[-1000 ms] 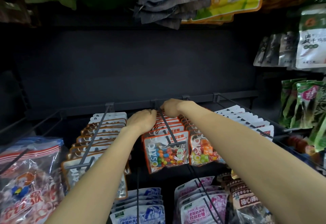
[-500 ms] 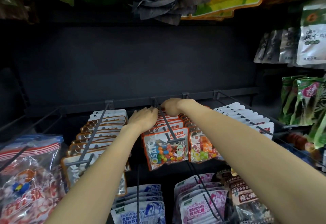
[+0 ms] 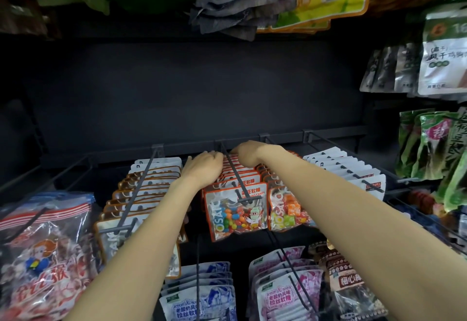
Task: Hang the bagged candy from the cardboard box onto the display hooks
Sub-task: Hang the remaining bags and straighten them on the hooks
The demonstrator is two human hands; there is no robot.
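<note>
- Progress, judged: the centre hook [image 3: 233, 169] is already loaded with a full row of jelly-bean bags [image 3: 236, 210]; the cardboard box is not in view, so how many bags are left cannot be told.
- The left hand [image 3: 203, 169] is laid on the bag tops at the rail end of that hook, fingers bent forward; whether a bag is pinched cannot be told.
- The right hand [image 3: 249, 154] is curled over the rearmost bag tops just beside the rail [image 3: 283, 138]; its fingertips are hidden, so its grip cannot be told either.
- A settling of the row toward the rail is judged to be the step in hand.
- Writing: "OSAIC" and "JELLY BEANS CANDY" are read on the front jelly-bean bag.
- "OSAIC" lettering is seen on the cube-candy bag [image 3: 286, 210], on the next hook to the right.
</note>
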